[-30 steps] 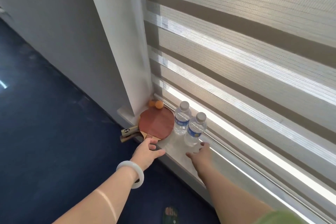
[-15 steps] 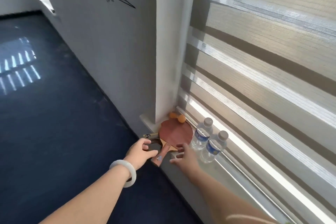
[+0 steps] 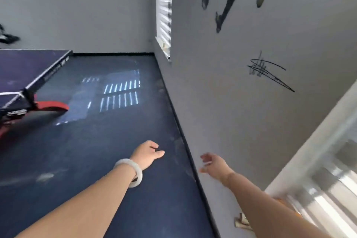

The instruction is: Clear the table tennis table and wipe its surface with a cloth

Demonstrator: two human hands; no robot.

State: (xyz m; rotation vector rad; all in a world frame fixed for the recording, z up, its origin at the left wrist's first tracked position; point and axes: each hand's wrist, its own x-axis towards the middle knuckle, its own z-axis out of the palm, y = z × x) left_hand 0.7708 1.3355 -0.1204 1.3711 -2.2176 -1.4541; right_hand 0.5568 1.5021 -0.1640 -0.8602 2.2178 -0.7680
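The dark blue table tennis table [image 3: 17,67] fills the left edge, its net post [image 3: 27,93] and red leg [image 3: 52,105] showing. My left hand [image 3: 147,153], with a white bangle on the wrist, hangs over the floor, fingers loosely curled, holding nothing. My right hand [image 3: 213,165] is blurred in front of the wall, fingers spread and empty. Below my right forearm peek the paddle handles [image 3: 241,221] on the window sill; the rest of the paddles and the bottles are hidden.
A grey wall [image 3: 231,102] with black figures and a scribbled signature runs along the right. Dark blue floor [image 3: 96,150] lies between it and the table. A window with blinds [image 3: 164,6] sits further back, another at the bottom right.
My view has swung left from the sill to the room and table. Both hands have left the paddles and bottles and now hang empty in the air.
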